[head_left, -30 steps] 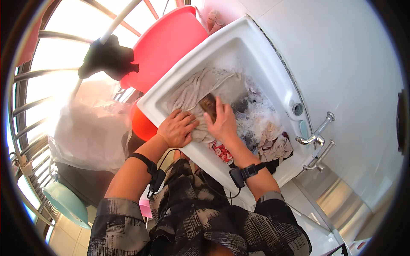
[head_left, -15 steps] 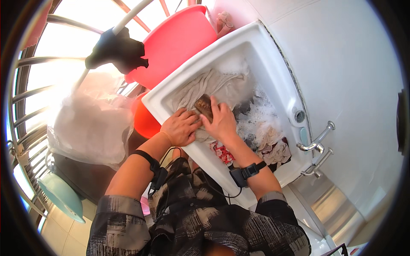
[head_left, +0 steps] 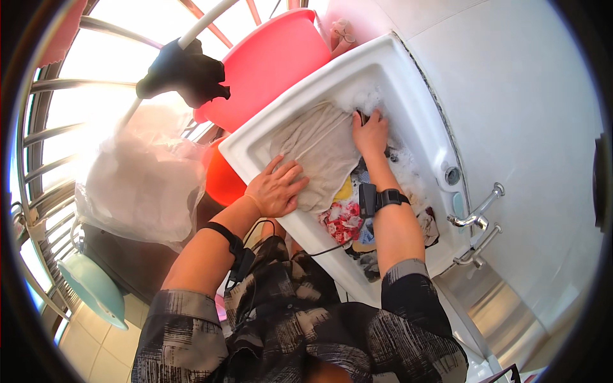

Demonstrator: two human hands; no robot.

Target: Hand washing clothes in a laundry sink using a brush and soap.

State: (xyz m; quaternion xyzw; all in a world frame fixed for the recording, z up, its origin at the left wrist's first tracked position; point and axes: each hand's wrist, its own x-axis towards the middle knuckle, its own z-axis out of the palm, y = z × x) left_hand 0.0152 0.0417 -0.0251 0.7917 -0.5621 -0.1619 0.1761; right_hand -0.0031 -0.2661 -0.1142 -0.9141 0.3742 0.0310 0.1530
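Observation:
A light beige garment [head_left: 322, 153] lies wet and spread over the sloping left side of the white sink [head_left: 246, 137]. My left hand [head_left: 278, 189] rests flat on its near edge with fingers spread, holding nothing. At the garment's far right end, my right hand [head_left: 371, 135] is closed on a brown scrubbing brush [head_left: 364, 117]. Most of the brush is hidden by the fingers. Below the garment, red-and-white patterned cloth [head_left: 343, 222] and other wet clothes sit in sudsy water.
Taps [head_left: 476, 218] stick out from the wall on the right. Beyond the sink stands a large pink basin [head_left: 274, 60]; an orange-red basin [head_left: 223, 175] is beside its left corner. A black cloth [head_left: 185, 73] hangs from a white pole. A plastic bag [head_left: 137, 191] lies at left.
My right hand has moved away and to the right with the brush. The garment is now smoother and more spread out. My left hand's fingers are more spread, near the same place.

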